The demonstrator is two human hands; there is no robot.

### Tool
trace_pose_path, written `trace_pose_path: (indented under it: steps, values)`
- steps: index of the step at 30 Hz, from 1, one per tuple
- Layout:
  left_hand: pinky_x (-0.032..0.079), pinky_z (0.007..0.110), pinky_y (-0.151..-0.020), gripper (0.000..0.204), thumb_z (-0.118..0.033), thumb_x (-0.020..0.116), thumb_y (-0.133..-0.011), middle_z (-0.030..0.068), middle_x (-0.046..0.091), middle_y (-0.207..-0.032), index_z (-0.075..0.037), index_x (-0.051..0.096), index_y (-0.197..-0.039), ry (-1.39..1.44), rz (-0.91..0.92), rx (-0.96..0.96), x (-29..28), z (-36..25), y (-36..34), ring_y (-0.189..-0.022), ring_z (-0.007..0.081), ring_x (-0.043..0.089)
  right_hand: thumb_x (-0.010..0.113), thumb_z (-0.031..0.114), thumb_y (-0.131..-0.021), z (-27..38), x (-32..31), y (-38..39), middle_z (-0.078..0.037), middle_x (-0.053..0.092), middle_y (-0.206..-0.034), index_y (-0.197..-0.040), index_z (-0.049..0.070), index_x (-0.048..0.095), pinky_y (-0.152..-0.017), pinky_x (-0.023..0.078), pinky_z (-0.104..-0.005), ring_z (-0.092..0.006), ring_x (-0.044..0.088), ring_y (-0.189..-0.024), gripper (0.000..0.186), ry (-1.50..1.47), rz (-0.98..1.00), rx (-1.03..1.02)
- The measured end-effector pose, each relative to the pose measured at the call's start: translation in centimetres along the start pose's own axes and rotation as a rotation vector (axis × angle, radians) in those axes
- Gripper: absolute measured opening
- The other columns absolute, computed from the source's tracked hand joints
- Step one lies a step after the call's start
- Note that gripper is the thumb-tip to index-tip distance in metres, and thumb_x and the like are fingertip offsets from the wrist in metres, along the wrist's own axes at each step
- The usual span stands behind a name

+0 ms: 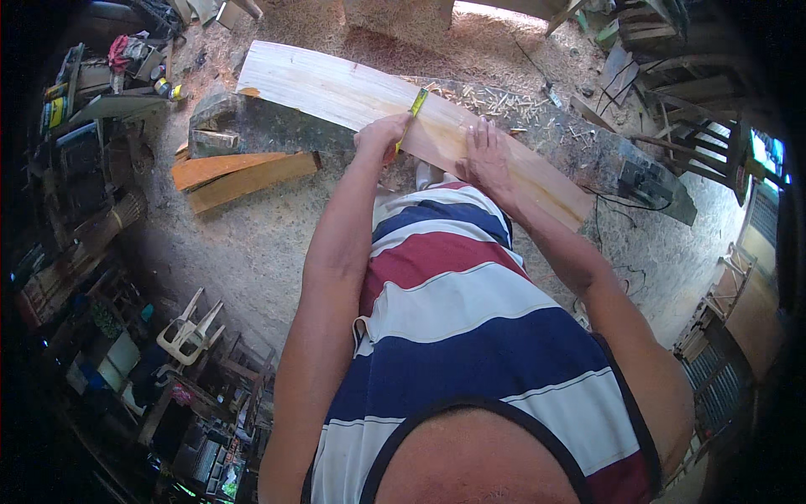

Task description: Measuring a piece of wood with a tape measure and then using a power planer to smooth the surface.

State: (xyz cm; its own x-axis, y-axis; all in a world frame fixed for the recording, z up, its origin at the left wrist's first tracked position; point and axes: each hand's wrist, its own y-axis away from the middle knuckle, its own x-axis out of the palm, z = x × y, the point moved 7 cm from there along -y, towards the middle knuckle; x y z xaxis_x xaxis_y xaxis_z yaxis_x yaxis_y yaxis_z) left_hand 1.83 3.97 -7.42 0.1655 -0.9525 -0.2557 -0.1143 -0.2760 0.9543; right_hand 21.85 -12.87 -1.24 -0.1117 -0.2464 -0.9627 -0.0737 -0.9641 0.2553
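Note:
A long pale wooden board (327, 88) lies slantwise across a dark workbench (290, 123), its left end farther from me than its right. My left hand (382, 134) is closed at the board's near edge, around a tape measure. Its yellow tape (419, 102) reaches over the board's width toward the far edge; the case is mostly hidden by my fingers. To the right of it, my right hand (485, 156) rests on the board with fingers stretched out and palm down, holding nothing.
Many short wooden pegs (499, 102) lie strewn on the bench behind the board. A dark tool (645, 181) with a black cord sits at the bench's right end. Orange-brown planks (243, 178) lie at the left. A pale plastic chair (191, 336) stands at lower left.

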Motion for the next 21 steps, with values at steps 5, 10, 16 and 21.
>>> trace_pose_path:
  steps: [5, 10, 16, 21]
  values:
    - [0.056, 0.052, -0.073, 0.090, -0.080, 0.034, -0.104, 0.0234, 0.073, -0.086, -0.003, 0.069, -0.134, -0.016, 0.004, -0.009, 0.0, 0.1, -0.9, -0.073, 0.0348, 0.072, 0.083, 0.042, -0.086, -0.1, 0.1, 0.2, -0.038, 0.037, -0.168, -0.158, -0.009, 0.047, -0.130, 0.030, -0.0629, -0.0566, 0.034, -0.157, 0.095, -0.086, -0.063, -0.002]
    - [0.056, 0.051, -0.069, 0.083, -0.074, 0.040, -0.105, 0.0248, 0.071, -0.088, -0.002, 0.067, -0.136, 0.034, 0.051, -0.006, 0.6, 0.4, -2.1, -0.070, 0.0350, 0.069, 0.084, 0.041, -0.085, -0.2, 0.6, 0.3, -0.037, 0.035, -0.169, -0.159, -0.007, 0.048, -0.130, 0.028, -0.0645, -0.0562, 0.032, -0.158, 0.095, -0.122, -0.088, 0.013]
    - [0.052, 0.047, -0.094, 0.084, -0.081, 0.040, -0.099, 0.0165, 0.078, -0.088, -0.010, 0.082, -0.112, 0.045, -0.051, 0.003, 0.7, 1.2, -3.8, -0.087, 0.0297, 0.077, 0.082, 0.043, -0.087, -0.2, 1.2, 0.0, -0.036, 0.035, -0.170, -0.159, -0.007, 0.048, -0.130, 0.028, -0.0641, -0.0561, 0.030, -0.159, 0.095, -0.091, -0.060, 0.015]
    - [0.052, 0.046, -0.098, 0.083, -0.081, 0.041, -0.099, 0.0180, 0.079, -0.096, -0.012, 0.082, -0.121, 0.077, -0.010, -0.045, 0.8, 1.3, -3.3, -0.096, 0.0303, 0.078, 0.080, 0.045, -0.088, -0.2, 1.3, 0.0, -0.036, 0.036, -0.170, -0.160, -0.007, 0.048, -0.130, 0.028, -0.0633, -0.0561, 0.029, -0.160, 0.094, -0.078, -0.040, 0.009]
